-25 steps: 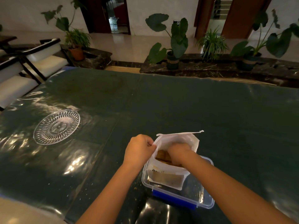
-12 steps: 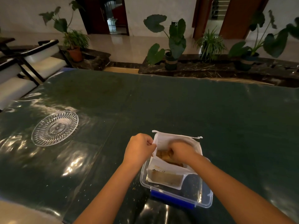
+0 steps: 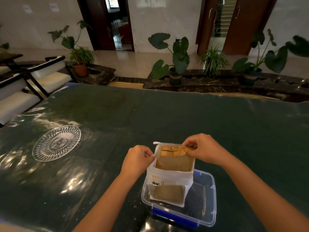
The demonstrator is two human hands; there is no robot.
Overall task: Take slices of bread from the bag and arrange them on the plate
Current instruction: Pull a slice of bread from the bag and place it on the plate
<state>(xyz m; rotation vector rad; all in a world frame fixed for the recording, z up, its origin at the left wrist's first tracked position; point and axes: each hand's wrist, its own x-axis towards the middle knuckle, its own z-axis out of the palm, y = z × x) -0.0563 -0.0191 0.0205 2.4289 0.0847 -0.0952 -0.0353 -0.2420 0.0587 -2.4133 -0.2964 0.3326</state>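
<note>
Right, head cam: my left hand [image 3: 136,159] pinches the left rim of the white paper bread bag [image 3: 168,186], fingers closed on it. My right hand [image 3: 203,149] grips the top edge of a golden-brown bread slice [image 3: 173,150], partly raised out of the bag mouth, directly btwn both hands. Bag stands upright in a clear plastic container w/ blue clip [image 3: 205,203]. Round cut-glass plate [image 3: 56,142] sits bare, well apart to the left on the dark green glossy table [image 3: 167,114].
</note>
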